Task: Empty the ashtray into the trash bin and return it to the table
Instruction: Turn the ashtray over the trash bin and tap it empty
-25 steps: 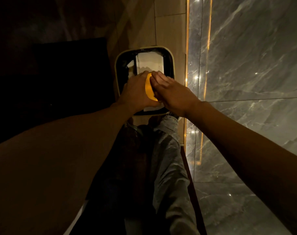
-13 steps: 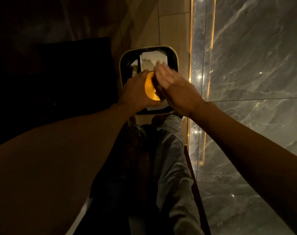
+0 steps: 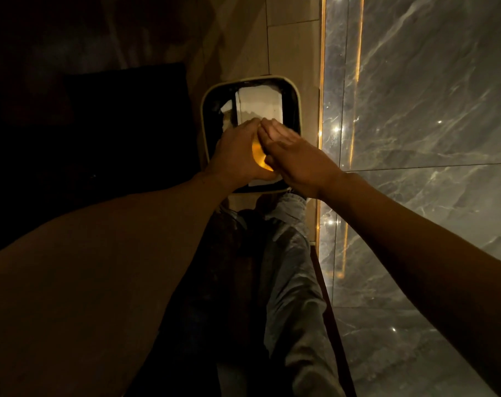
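A yellow ashtray (image 3: pixel 259 157) is tipped on its edge over the open trash bin (image 3: pixel 206 116), a rounded-square bin with a pale rim and white paper inside. My left hand (image 3: pixel 237 153) grips the ashtray from the left. Flat, with fingers together, my right hand (image 3: pixel 295 156) presses against the ashtray's right face. Only a thin sliver of the ashtray shows between the two hands. Whatever the ashtray holds is hidden.
A glossy marble wall (image 3: pixel 429 138) with lit gold strips runs along the right, close to the bin. A dark block of furniture (image 3: pixel 123 124) stands left of the bin. My trouser legs (image 3: pixel 286 282) are below it, on a beige tiled floor (image 3: pixel 292 53).
My right hand lifted slightly off the ashtray half a second ago and is now back flat against it. Both hands stay over the bin.
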Demonstrator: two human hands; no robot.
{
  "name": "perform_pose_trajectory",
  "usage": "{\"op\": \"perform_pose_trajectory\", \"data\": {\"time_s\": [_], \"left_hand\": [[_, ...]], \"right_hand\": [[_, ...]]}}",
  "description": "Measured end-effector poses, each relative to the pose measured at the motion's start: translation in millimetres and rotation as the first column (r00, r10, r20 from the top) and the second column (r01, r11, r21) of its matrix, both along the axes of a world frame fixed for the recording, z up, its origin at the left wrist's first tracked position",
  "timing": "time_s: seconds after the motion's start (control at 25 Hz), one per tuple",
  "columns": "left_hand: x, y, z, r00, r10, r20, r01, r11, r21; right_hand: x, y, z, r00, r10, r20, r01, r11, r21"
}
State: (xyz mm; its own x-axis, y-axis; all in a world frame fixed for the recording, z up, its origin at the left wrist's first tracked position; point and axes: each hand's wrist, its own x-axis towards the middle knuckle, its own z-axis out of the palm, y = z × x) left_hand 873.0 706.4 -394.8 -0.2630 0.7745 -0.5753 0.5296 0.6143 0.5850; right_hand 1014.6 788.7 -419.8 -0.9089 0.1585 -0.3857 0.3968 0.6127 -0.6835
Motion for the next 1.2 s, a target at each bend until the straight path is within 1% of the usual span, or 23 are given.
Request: {"op": "perform_pose_trajectory", "data": {"time_s": [0.04, 0.08, 0.12, 0.16, 0.24, 0.28, 0.36, 0.4, 0.44, 0.48, 0.52, 0.56, 0.64, 0.72, 0.8, 0.88, 0.96, 1.04, 1.2], "left_hand": [[-1.2, 0.1, 2.1, 1.0, -0.002, -0.018, 0.002, 1.0, -0.025], [-2.4, 0.7, 3.7, 1.0, 0.001, -0.025, -0.002, 0.999, -0.038], [-3.5, 2.7, 5.3, 0.999, -0.007, -0.031, 0.005, 0.999, -0.052], [-5.1, 5.6, 7.7, 0.999, -0.017, -0.032, 0.015, 0.998, -0.063], [-6.7, 10.2, 12.8, 1.0, -0.002, -0.007, 0.001, 0.99, -0.141], [-8.4, 11.7, 13.3, 1.0, 0.018, 0.02, -0.014, 0.984, -0.178], [-10.8, 11.1, 11.4, 0.982, 0.15, 0.117, -0.118, 0.963, -0.243], [-11.7, 9.8, 8.1, 0.953, 0.243, 0.181, -0.187, 0.942, -0.28], [-11.6, 10.0, 7.4, 0.916, 0.322, 0.24, -0.234, 0.914, -0.332], [-10.3, 11.6, 8.0, 0.862, 0.413, 0.293, -0.285, 0.874, -0.394], [-10.5, 12.1, 5.8, 0.812, 0.483, 0.326, -0.317, 0.836, -0.448], [-8.9, 13.4, 5.4, 0.741, 0.562, 0.366, -0.358, 0.793, -0.493], [-5.7, 13.8, 8.3, 0.576, 0.692, 0.436, -0.424, 0.708, -0.565], [-3.7, 13.3, 8.8, 0.415, 0.773, 0.48, -0.468, 0.634, -0.616], [-3.8, 12.2, 8.8, 0.317, 0.802, 0.506, -0.487, 0.595, -0.639], [-4.4, 12.6, 8.0, 0.247, 0.838, 0.486, -0.522, 0.537, -0.662], [-4.4, 11.7, 5.1, 0.222, 0.862, 0.456, -0.529, 0.499, -0.686], [-3.2, 11.7, 6.1, 0.21, 0.871, 0.443, -0.523, 0.483, -0.702], [-0.6, 14.7, 19.9, 0.154, 0.903, 0.402, -0.578, 0.412, -0.704]], "right_hand": [[0.0, 1.0, -0.3, 0.999, -0.033, 0.023, 0.035, 0.998, -0.057], [-0.7, 2.4, 0.8, 0.992, -0.126, 0.03, 0.129, 0.984, -0.125], [-1.2, 4.5, 3.9, 0.969, -0.245, 0.044, 0.248, 0.946, -0.211], [-1.5, 7.1, 5.6, 0.934, -0.348, 0.075, 0.354, 0.885, -0.302], [1.2, 11.7, 6.5, 0.847, -0.493, 0.199, 0.527, 0.728, -0.438], [2.0, 13.0, 6.9, 0.79, -0.552, 0.267, 0.605, 0.632, -0.484], [-0.6, 14.4, 8.2, 0.665, -0.651, 0.367, 0.718, 0.421, -0.554], [-2.1, 16.7, 7.2, 0.604, -0.693, 0.394, 0.752, 0.332, -0.57], [-3.4, 19.4, 6.8, 0.561, -0.721, 0.407, 0.768, 0.271, -0.58], [-5.1, 21.8, 6.7, 0.538, -0.736, 0.412, 0.774, 0.238, -0.586], [-6.3, 23.8, 7.0, 0.525, -0.743, 0.416, 0.777, 0.217, -0.591], [-7.2, 25.3, 8.0, 0.517, -0.748, 0.417, 0.777, 0.204, -0.596], [-7.4, 26.5, 9.3, 0.518, -0.743, 0.423, 0.762, 0.176, -0.624], [-5.1, 27.0, 8.8, 0.532, -0.733, 0.423, 0.743, 0.165, -0.649], [-0.8, 26.9, 5.6, 0.543, -0.736, 0.403, 0.733, 0.182, -0.655], [2.6, 26.5, 5.7, 0.547, -0.739, 0.392, 0.73, 0.193, -0.655], [5.1, 24.9, 4.8, 0.539, -0.742, 0.4, 0.731, 0.175, -0.66], [7.0, 23.5, 5.4, 0.524, -0.746, 0.41, 0.737, 0.157, -0.657], [9.6, 23.2, 14.5, 0.513, -0.752, 0.414, 0.753, 0.163, -0.638]]}}
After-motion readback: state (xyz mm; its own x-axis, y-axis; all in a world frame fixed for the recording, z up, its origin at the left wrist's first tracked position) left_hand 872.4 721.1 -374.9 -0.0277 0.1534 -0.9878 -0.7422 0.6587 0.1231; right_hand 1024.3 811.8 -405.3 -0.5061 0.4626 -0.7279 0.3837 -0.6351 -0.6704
